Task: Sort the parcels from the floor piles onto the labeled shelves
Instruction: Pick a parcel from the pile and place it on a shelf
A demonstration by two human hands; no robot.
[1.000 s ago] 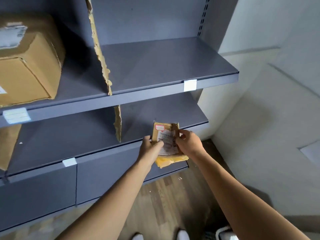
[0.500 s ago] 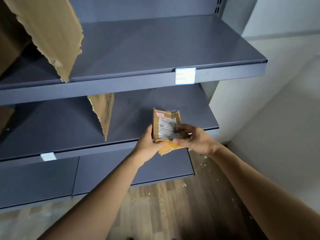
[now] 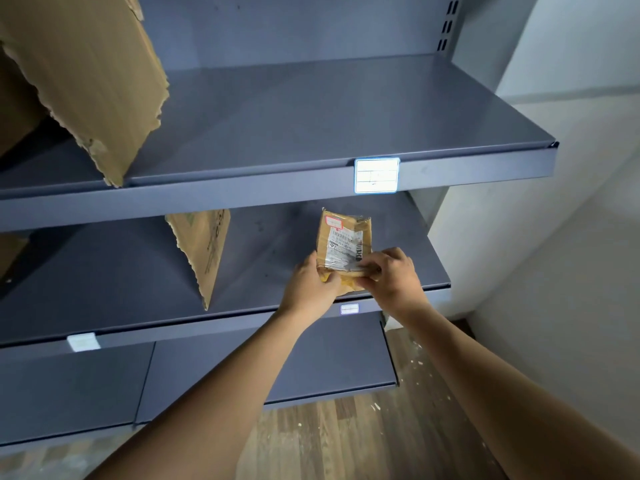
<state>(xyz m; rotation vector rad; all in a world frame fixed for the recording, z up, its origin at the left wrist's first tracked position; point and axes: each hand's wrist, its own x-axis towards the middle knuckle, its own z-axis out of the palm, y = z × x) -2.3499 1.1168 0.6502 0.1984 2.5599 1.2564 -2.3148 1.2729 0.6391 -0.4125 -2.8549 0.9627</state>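
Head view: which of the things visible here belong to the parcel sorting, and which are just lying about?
Belongs to the job:
- small parcel, held upright by left hand and right hand
- lower shelf behind it
- upper shelf
- shelf label
- cardboard dividers standing on the shelves

Just lying about:
- white flecks on the wooden floor
- wall

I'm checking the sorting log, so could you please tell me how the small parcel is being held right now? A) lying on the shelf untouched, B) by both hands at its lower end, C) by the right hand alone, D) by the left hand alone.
B: the left hand and right hand both grip the lower end of the small parcel, held upright in front of the middle shelf.
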